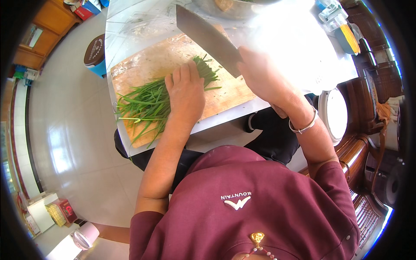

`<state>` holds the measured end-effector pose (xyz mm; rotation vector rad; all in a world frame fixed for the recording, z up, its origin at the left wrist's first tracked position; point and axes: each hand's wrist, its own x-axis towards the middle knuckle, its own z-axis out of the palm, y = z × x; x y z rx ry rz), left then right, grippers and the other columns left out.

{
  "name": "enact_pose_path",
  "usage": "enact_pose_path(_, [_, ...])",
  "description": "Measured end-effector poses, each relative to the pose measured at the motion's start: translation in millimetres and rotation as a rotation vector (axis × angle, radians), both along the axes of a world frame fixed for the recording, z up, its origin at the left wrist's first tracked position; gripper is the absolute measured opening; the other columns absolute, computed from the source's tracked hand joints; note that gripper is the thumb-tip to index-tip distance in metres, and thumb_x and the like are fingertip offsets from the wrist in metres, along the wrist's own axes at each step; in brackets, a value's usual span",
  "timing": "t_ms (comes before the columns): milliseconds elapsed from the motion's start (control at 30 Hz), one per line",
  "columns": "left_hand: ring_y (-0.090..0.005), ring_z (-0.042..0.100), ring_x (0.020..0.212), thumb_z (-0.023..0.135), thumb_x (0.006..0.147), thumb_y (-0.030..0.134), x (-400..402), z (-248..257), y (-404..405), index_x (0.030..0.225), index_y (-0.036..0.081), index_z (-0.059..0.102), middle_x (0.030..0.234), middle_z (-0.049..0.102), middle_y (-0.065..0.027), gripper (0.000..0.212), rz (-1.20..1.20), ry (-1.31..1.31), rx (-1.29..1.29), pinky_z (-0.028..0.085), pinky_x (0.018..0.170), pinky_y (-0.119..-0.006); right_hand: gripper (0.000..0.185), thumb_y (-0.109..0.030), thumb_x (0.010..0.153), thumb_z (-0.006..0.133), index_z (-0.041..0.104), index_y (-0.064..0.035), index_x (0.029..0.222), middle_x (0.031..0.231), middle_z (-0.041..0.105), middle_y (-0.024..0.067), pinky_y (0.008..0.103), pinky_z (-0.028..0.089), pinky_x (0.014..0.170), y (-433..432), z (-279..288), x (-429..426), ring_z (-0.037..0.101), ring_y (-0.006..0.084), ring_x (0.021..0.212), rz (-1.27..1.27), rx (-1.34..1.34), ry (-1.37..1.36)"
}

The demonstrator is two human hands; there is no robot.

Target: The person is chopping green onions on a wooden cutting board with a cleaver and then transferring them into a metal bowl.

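A bunch of long green chives (146, 97) lies across a wooden cutting board (224, 100). My left hand (187, 87) presses down over the bunch, fingers curled on it near the cut ends. To its right, my right hand (263, 74) grips a Chinese cleaver (208, 39) by the handle, which is mostly hidden in the fist. The broad blade is held apart from the chives, above the board's right part, its far corner pointing to the back left. Small green bits are scattered on the board.
The board rests on a table with a pale cover (130, 19). A metal basin (240, 8) stands at the back. Plastic containers (334, 16) sit at the far right, in strong glare. A blue bin with a brown lid (94, 50) is on the floor to the left.
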<state>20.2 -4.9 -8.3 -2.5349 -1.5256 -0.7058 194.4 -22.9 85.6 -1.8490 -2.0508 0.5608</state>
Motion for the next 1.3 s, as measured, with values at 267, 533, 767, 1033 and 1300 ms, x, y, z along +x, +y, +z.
enact_pose_path(267, [-0.0307, 0.039, 0.102, 0.058, 0.078, 0.024, -3.0, 10.3, -3.6, 0.119, -0.01, 0.037, 0.11, 0.043, -0.017, 0.057, -0.074, -0.041, -0.104, 0.028, 0.09, -0.045, 0.013, -0.007, 0.082, 0.042, 0.047, 0.002, 0.09, 0.082, 0.053, 0.0202, 0.0402, 0.042, 0.066, 3.7, -14.7, 10.0, 0.051, 0.0379, 0.077, 0.012, 0.037, -0.004])
enact_pose_path(533, [-0.0324, 0.037, 0.107, 0.061, 0.075, 0.019, -7.5, 6.1, -2.8, 0.123, -0.01, 0.031, 0.115, 0.04, -0.0182, 0.063, -0.101, -0.064, -0.146, 0.026, 0.092, -0.046, 0.013, -0.011, 0.081, 0.049, 0.049, 0.0022, 0.084, 0.067, 0.056, 0.0244, 0.0438, 0.045, 0.059, -5.2, -8.1, 1.3, 0.057, 0.0394, 0.066, 0.098, 0.225, -0.024])
enact_pose_path(767, [-0.0307, 0.04, 0.107, 0.054, 0.081, 0.015, -2.5, 10.8, -1.4, 0.123, -0.004, 0.038, 0.113, 0.045, -0.0162, 0.049, -0.028, -0.027, -0.188, 0.029, 0.093, -0.042, 0.015, -0.012, 0.084, 0.043, 0.045, 0.0023, 0.088, 0.078, 0.052, 0.0218, 0.0423, 0.041, 0.065, 2.8, -5.3, -2.1, 0.05, 0.038, 0.073, 0.014, 0.02, -0.021])
enact_pose_path(1033, [-0.0286, 0.045, 0.101, 0.056, 0.078, 0.013, -7.9, 17.2, 3.9, 0.114, 0.001, 0.049, 0.107, 0.048, -0.0118, 0.039, 0.005, -0.011, -0.237, 0.035, 0.086, -0.04, 0.013, -0.009, 0.08, 0.05, 0.047, 0.0034, 0.084, 0.069, 0.055, 0.0239, 0.0439, 0.043, 0.06, -11.4, 7.0, 2.7, 0.055, 0.0409, 0.069, 0.04, 0.249, 0.081])
enact_pose_path(1300, [-0.0329, 0.051, 0.093, 0.056, 0.08, 0.015, -23.2, 13.4, 37.9, 0.11, -0.001, 0.049, 0.098, 0.054, -0.0169, 0.035, -0.095, -0.268, -0.255, 0.041, 0.078, -0.042, 0.013, -0.007, 0.079, 0.05, 0.046, 0.0033, 0.085, 0.067, 0.053, 0.0241, 0.0442, 0.041, 0.06, -21.4, 11.2, 7.4, 0.053, 0.041, 0.069, 0.001, 0.262, 0.138])
